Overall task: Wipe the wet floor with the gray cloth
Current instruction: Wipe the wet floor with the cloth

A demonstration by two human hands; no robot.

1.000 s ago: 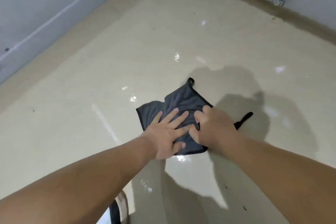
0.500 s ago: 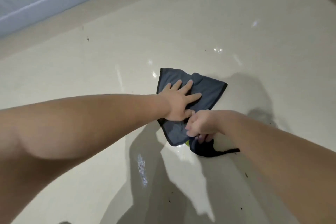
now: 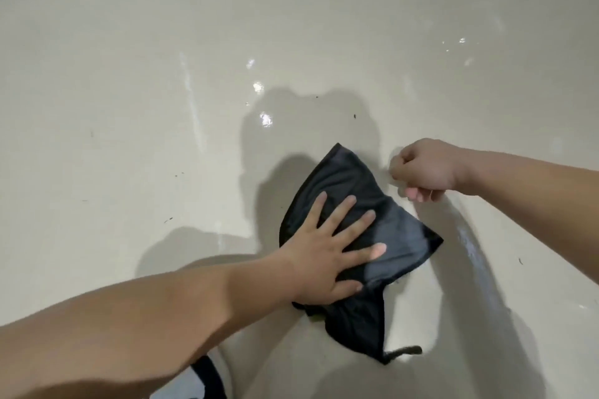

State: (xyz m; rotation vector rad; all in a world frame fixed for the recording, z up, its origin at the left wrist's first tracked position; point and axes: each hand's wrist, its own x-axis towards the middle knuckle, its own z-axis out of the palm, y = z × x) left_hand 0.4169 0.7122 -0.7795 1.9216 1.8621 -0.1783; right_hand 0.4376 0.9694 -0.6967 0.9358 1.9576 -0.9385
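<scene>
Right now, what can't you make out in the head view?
- Cloth under the left hand: palm and fingers cover it.
- Right hand: curled off the cloth; its fingers fold under, so whether it holds anything is hidden.
- Wet streak on the floor: glare and shadow blur its extent.
- Dark-and-white item: cut by the bottom edge and the left forearm; unidentifiable.
- Floor specks: too small to identify.
</scene>
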